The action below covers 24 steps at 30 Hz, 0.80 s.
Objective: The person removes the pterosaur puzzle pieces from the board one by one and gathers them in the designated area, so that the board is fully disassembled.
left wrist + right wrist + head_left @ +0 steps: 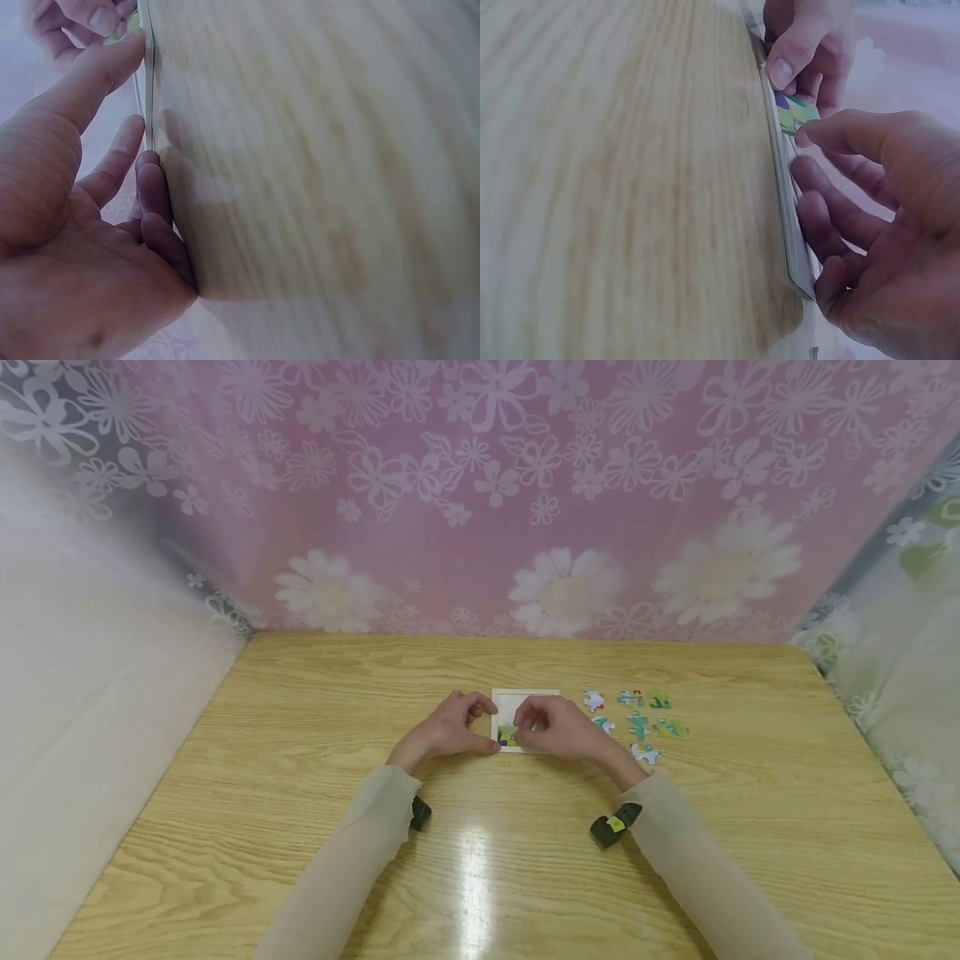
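Observation:
A small white puzzle frame lies flat on the table. My left hand holds it at its left side, the thumb at the near left corner and the fingertips along the left edge. Over the frame, my right hand pinches a green puzzle piece between thumb and fingers, low in the near left corner. The right wrist view shows the piece slightly raised at my fingertips, its purple end by the left thumb. Part of the frame's inside is hidden under the right hand.
Several loose puzzle pieces lie right of the frame, close to the right hand. The wooden table reaches back to a pink flowered curtain. White cloth hangs along the left side.

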### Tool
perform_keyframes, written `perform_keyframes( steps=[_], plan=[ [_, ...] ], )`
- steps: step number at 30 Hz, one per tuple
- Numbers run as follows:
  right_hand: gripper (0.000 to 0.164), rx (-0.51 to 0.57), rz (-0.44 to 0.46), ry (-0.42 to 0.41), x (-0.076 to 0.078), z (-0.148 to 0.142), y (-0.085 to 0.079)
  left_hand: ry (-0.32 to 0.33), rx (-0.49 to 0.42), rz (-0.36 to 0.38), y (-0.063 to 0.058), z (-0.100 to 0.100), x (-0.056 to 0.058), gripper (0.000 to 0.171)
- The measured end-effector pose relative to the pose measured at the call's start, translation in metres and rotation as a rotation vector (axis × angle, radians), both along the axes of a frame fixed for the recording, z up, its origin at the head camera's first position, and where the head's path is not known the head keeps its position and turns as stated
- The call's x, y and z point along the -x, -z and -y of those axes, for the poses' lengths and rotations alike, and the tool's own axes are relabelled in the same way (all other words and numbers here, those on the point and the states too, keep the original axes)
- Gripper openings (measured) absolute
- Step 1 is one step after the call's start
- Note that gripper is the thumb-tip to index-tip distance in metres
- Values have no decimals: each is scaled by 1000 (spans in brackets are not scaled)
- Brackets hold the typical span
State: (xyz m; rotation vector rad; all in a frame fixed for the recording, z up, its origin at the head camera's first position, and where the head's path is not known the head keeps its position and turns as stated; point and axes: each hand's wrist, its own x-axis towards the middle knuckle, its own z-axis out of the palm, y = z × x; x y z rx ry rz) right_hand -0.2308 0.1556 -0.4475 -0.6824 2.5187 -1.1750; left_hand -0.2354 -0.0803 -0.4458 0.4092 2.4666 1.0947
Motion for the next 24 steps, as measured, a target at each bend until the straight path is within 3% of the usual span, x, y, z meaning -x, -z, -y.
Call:
perform_keyframes(
  steps=[7,24],
  plan=[
    [8,75,65,31,-2,-2,0,-3,-5,16,-2,0,0,53],
    [9,89,55,123,-15,-45,-13,1,-21,11,-4,0,-3,53]
  ],
)
